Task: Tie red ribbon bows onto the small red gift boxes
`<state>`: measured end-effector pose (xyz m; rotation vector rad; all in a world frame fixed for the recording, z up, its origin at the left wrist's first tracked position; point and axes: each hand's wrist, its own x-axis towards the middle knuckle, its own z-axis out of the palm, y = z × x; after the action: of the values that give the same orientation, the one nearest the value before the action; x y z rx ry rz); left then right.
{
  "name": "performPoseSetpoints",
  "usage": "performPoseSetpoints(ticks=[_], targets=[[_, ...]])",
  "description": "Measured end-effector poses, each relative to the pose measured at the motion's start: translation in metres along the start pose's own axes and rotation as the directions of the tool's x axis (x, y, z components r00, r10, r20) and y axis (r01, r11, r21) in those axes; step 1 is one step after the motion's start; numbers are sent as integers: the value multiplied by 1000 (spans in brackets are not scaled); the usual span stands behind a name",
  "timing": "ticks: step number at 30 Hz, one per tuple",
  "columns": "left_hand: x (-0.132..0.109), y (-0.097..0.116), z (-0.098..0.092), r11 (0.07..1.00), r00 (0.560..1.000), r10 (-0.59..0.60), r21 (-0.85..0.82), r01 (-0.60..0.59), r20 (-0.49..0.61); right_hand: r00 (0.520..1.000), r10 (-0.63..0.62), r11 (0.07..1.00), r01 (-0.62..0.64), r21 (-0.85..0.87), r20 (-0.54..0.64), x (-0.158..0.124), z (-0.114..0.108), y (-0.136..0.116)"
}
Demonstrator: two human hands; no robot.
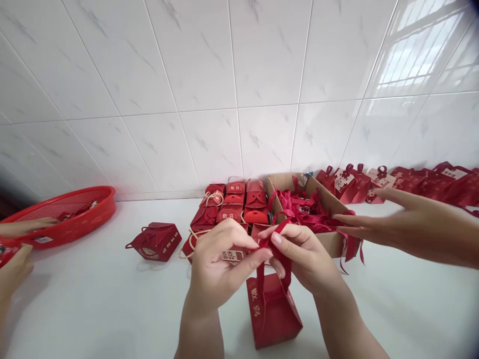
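Note:
A red gift box (275, 319) with gold characters stands on the white table in front of me, its red ribbon (261, 279) drawn up from the top. Above it, my left hand (224, 264) pinches the ribbon between thumb and forefinger. My right hand (299, 252) grips the same ribbon close beside, with a loop of it over the fingers. The two hands nearly touch where the ribbon crosses. Just behind them, several finished-looking red boxes (256, 193) are packed in rows, partly hidden by my hands.
A cardboard box (333, 244) holds loose red ribbons (295, 204); a co-worker's hand (404, 224) reaches over it from the right. More red boxes (361, 184) line the wall. Left are a single box (157, 242), a red basket (82, 227) and another person's hands (18, 271).

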<state>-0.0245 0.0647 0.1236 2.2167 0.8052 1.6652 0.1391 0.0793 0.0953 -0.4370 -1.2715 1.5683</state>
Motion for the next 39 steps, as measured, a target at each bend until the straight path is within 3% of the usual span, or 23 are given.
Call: performPoseSetpoints(ticks=[4, 10, 13, 16, 20, 25, 28, 31, 39], targets=[[-1, -2, -3, 994, 984, 53, 90, -69, 172, 999, 34, 998, -33, 56, -12, 2, -1, -1], [1, -3, -5, 978, 949, -64, 208, -2, 309, 999, 50, 999, -50, -4, 2, 5, -6, 0], [0, -5, -9, 971, 916, -178, 215, 105, 359, 998, 57, 998, -57, -9, 28, 6, -8, 1], [0, -9, -13, 965, 867, -244, 26, 259, 434, 997, 52, 999, -53, 12, 60, 6, -10, 0], [3, -8, -10, 852, 838, -412, -173, 494, 358, 991, 20, 998, -12, -60, 130, 4, -12, -4], [6, -2, 0, 723, 692, -550, -150, 675, 468, 983, 20, 980, 17, -198, 185, -3, -12, -14], [6, -3, 1, 729, 672, -598, -52, 682, 436, 988, -15, 928, 72, -365, 155, -7, -13, -20], [6, -7, 0, 778, 692, -579, 39, 627, 431, 993, -81, 855, 114, -506, 88, -9, -14, -23], [5, -7, 0, 813, 683, -524, 61, 579, 508, 985, -148, 804, 172, -569, 88, -9, -12, -18]])
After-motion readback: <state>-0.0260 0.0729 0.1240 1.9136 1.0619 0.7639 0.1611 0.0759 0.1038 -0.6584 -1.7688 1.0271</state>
